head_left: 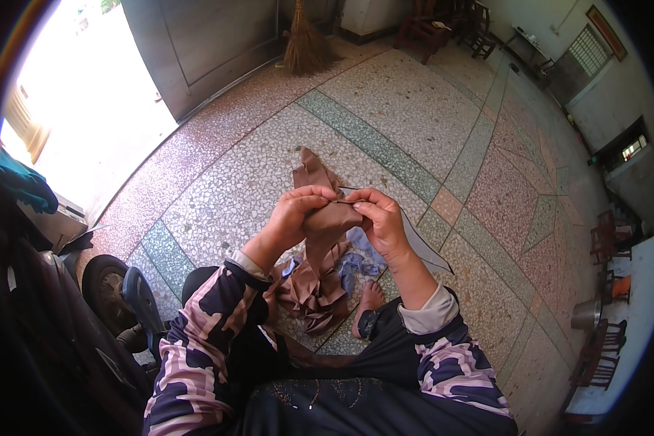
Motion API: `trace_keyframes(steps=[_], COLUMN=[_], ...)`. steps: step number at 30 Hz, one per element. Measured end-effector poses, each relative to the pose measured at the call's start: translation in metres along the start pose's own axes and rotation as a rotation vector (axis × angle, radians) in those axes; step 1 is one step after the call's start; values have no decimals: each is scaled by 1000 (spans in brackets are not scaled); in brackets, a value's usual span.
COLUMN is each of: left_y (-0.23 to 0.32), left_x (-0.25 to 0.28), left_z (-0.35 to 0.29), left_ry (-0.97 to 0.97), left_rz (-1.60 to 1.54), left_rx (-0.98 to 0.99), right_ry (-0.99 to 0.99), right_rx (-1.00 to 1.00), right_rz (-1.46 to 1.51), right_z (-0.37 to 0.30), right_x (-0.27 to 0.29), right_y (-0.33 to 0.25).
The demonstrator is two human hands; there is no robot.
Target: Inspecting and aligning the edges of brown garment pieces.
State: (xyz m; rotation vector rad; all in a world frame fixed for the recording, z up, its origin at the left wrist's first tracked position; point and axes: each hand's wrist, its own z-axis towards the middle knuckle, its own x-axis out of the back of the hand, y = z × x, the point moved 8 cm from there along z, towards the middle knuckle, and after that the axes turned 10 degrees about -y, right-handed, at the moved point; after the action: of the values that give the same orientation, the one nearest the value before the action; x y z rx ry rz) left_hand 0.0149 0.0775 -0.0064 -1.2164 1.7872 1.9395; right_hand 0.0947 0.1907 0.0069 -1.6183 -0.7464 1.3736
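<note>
Because the left hand (290, 219) and right hand (385, 223) both pinch it, the brown cloth (325, 234) is presumably steadied between them.

The left hand (296, 214) and right hand (382, 219) pinch a piece of brown cloth (331, 224) between thumbs and fingers, close together. Below, a crumpled brown heap (314, 296) and blue scraps (357, 263) lie on the speckled floor (218, 185) near a bare foot (371, 299). A broom (305, 47) stands upright beside the dark door (218, 43).
</note>
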Motion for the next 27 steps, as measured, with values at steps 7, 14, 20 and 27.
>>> trace_keyframes(steps=[7,14,20,27], left_y=[-4,12,12,-2], left_x=[6,-2,-2,3], left_z=[-2,-3,-5,0], left_ry=[-13,70,131,20], left_rz=[128,674,766,107], left_rx=[69,-186,-44,1], right_ry=[-23,7,58,21], right_rx=[2,6,-40,-45], right_rz=[-194,-634,-295,56], right_z=[0,2,0,0], right_x=[5,14,11,10], right_y=[4,6,4,7])
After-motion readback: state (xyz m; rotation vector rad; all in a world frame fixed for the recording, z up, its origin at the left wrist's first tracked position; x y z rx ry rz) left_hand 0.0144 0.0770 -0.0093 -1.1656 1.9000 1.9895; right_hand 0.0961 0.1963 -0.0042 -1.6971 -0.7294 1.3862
